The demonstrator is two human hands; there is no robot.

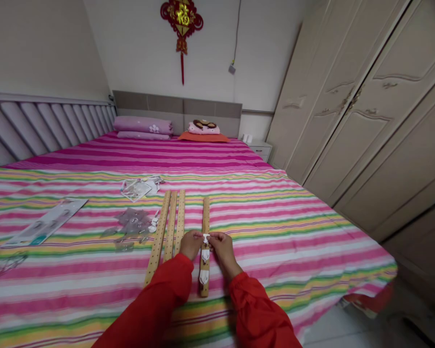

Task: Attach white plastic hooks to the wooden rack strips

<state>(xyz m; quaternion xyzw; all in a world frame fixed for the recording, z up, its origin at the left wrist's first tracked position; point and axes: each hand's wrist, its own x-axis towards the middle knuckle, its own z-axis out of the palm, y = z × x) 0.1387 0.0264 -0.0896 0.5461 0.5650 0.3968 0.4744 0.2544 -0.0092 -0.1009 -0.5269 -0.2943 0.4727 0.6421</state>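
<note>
A perforated wooden strip [206, 217] lies lengthwise on the striped bed cover before me. Two white hooks, a lower hook [203, 277] and an upper hook [205, 256], sit along its near half. Just beyond them, a third small white hook [206, 238] is on or just above the strip; I cannot tell whether it touches. My left hand [191, 243] pinches this hook's left side with closed fingers. From the right, my right hand [222, 245] pinches its other side. Several similar perforated strips [171, 224] lie side by side left of my left hand.
Clear plastic pieces [132, 222] are heaped left of the strips, with small white parts [154, 222] beside them. Farther back lie opened packets [139, 187]. A flat package [47, 223] and clear loops [11, 261] lie at far left. The wardrobe [366, 111] stands beyond the bed's right edge.
</note>
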